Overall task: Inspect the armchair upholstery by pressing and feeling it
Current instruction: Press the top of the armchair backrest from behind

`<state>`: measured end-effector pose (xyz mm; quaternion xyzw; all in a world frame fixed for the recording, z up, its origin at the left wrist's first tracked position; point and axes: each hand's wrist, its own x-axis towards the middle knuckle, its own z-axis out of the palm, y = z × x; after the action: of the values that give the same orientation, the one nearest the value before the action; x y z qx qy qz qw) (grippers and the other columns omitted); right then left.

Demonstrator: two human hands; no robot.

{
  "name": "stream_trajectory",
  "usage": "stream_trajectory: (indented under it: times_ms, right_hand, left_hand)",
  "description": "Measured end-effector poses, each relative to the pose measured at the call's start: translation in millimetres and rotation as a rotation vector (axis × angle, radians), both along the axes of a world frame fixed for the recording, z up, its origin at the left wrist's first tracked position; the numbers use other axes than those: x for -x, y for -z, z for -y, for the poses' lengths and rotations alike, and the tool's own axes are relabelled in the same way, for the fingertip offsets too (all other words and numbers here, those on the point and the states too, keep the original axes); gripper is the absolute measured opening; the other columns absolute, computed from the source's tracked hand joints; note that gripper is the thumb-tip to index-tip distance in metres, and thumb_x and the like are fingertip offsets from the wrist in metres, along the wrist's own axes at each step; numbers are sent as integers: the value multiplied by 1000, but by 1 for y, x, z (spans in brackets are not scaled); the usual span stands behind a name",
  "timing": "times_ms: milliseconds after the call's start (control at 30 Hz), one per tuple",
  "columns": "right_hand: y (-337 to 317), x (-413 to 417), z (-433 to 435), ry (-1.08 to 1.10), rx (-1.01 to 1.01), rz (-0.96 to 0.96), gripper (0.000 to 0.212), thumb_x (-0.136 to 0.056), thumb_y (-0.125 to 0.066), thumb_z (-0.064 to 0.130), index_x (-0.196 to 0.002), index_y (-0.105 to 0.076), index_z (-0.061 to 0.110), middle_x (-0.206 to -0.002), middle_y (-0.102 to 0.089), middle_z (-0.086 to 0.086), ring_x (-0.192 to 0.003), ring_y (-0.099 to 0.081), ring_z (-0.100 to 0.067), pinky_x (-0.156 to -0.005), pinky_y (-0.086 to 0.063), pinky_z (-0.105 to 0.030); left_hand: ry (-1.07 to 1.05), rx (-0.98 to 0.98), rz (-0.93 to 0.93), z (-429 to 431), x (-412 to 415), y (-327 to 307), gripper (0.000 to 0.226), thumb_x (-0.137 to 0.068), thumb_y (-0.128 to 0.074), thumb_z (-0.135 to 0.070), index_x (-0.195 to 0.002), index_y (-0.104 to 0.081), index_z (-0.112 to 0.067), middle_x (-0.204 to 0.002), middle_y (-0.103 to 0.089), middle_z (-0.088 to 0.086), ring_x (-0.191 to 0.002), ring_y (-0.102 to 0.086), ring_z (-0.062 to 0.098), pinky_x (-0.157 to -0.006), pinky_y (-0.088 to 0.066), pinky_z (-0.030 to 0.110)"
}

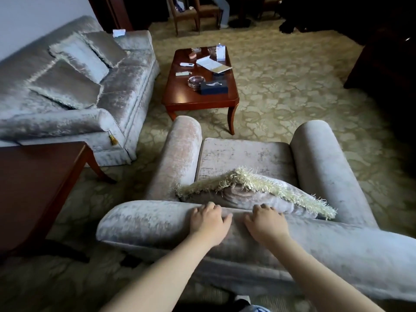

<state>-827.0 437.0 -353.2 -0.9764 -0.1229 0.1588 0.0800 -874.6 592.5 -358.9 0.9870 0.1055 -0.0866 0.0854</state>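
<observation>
Two hands lie palm-down on the armchair (157, 224) backrest top, seen from behind. Left hand (208, 221): fingers (210, 207) slightly spread, curled over the front edge. Right hand (265, 222): fingers close together, tips at the same edge, just beside the fringed cushion (254, 194) leaning on the seat. Armchair: grey velvet, at 6 o'clock in view. Table (198, 97) at 12 o'clock: tissue box (213, 86) with a tissue showing from its slot; glass ashtray (195, 82) just beside it, contents unclear; papers (211, 64). Sofa (126, 86) at 10 o'clock, three cushions.
</observation>
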Motion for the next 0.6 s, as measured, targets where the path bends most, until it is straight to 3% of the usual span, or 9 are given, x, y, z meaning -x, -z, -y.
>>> stream_trajectory:
  times_ms: [133, 333, 467, 600]
  right_hand:
    - [4, 34, -58, -112, -50, 46, 52, -90, -28, 52, -115, -55, 15, -124, -57, -12, -116, -50, -31, -95, -34, -43]
    - [7, 44, -65, -64, -83, 195, 48, -88, -32, 51, -101, -58, 12, -110, -63, -13, -106, -54, -32, -87, -37, -41]
    - [2, 51, -62, -135, -53, 135, 53, -93, -29, 50, -116, -54, 9, -123, -57, -16, -114, -50, -33, -93, -36, -44]
    - [-10, 40, -30, -278, -62, 173, 56, -92, -30, 52, -127, -47, 11, -130, -52, -15, -119, -48, -33, -92, -38, -44]
  left_hand:
    - [-1, -88, 40, -62, 33, 7, 54, -89, -27, -58, -125, -48, -24, -134, -49, 0, -124, -41, 22, -104, -24, 39]
    - [25, -97, 109, -73, 47, 8, 57, -90, -27, -56, -132, -42, -21, -140, -44, 1, -129, -35, 22, -109, -20, 40]
    - [-42, -136, 43, -57, 61, -2, 59, -93, -28, -51, -139, -34, -15, -146, -35, 4, -134, -28, 23, -110, -18, 43]
    - [-89, -158, -29, -13, 50, -19, 57, -92, -30, -52, -136, -36, -15, -141, -38, 8, -130, -33, 30, -108, -23, 47]
